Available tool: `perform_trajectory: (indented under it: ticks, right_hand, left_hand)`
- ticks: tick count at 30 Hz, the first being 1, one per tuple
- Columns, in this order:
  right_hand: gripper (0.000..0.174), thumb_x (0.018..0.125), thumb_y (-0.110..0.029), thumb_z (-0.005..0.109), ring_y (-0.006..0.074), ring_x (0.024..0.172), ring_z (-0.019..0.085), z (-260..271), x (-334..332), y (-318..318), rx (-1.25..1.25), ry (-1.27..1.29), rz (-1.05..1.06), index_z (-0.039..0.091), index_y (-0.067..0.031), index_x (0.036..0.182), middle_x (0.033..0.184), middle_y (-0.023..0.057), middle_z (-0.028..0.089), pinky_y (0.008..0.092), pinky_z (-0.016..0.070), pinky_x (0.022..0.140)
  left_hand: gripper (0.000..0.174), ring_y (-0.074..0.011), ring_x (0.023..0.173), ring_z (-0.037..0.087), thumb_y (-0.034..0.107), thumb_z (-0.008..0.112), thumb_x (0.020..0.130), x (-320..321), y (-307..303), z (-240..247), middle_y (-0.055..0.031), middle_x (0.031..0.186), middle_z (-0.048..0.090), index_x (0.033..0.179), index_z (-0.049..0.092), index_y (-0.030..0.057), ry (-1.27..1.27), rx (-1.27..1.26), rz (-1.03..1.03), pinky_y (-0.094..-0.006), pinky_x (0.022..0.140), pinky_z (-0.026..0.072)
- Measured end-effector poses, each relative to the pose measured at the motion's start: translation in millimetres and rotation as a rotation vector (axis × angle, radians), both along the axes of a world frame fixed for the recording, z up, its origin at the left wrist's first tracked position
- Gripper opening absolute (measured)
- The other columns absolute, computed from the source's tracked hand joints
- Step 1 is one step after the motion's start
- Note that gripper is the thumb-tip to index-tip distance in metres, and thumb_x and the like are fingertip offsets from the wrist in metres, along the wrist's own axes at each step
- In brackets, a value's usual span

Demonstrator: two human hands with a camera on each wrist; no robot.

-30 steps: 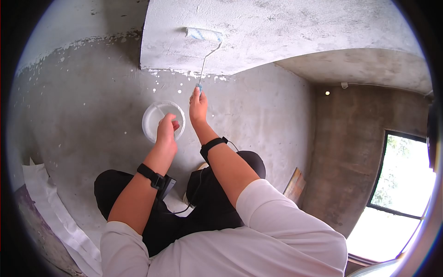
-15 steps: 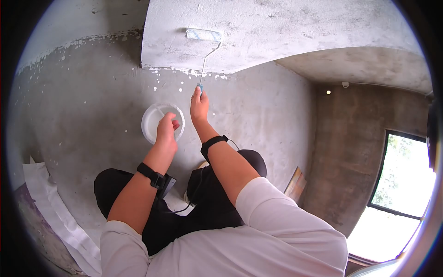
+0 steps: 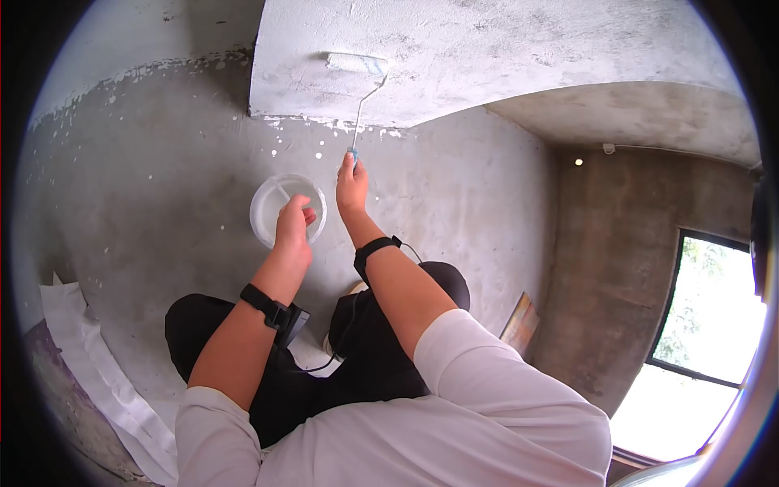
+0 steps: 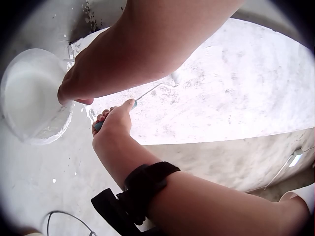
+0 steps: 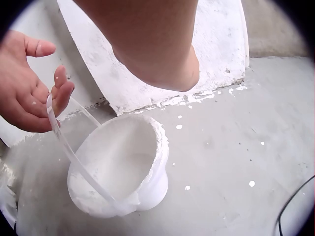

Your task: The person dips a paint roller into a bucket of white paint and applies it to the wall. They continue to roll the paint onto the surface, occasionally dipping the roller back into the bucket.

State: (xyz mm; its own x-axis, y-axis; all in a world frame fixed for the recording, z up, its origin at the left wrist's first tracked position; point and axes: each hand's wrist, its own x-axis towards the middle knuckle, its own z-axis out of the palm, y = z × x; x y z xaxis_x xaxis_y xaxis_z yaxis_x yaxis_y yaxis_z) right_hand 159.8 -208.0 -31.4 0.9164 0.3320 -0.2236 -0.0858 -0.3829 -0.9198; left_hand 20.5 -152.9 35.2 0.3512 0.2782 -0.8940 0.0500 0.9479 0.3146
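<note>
The right hand (image 3: 351, 191) grips the blue handle of a paint roller (image 3: 357, 64), whose thin bent rod runs up to a white sleeve against the whitish painted surface (image 3: 487, 49). The left hand (image 3: 294, 223) is over the near side of a white bucket (image 3: 258, 213). Seen in the right wrist view, curled fingers of the left hand (image 5: 29, 86) hook the bucket's handle (image 5: 64, 144), with thumb and forefinger apart. Thick white paint coats the rim of the bucket (image 5: 158, 147). The left wrist view shows the right hand (image 4: 115, 123) wrapped round the roller's handle.
White drops dot the grey floor (image 3: 187, 178). A crumpled white sheet (image 3: 97, 349) lies at the left, and a small board (image 3: 520, 323) leans by the brown wall (image 3: 613, 243). A window (image 3: 702, 300) is at the right; thin cables hang from the wrist straps.
The roller's sleeve has barely moved, and the blue streaks on it lie differently. The bucket has shifted very slightly away from the body. Both hands keep their holds.
</note>
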Motion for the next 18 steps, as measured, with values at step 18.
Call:
perform_trajectory:
  ticks: [18]
  right_hand:
    - [0.045, 0.103, -0.042, 0.049, 0.0114, 0.064, 0.04, -4.5, -4.9, -4.4, -0.044, 0.019, -0.022, 0.055, -0.0007, 0.086, 0.067, 0.0004, 0.045, 0.0313, 0.0367, 0.06]
  left_hand:
    - [0.038, -0.0143, 0.088, 0.053, 0.028, 0.065, 0.082, -2.6, -0.5, 4.3, -0.0035, 0.096, 0.054, 0.111, 0.055, 0.0049, -0.001, 0.009, -0.008, -0.0306, 0.091, 0.0414]
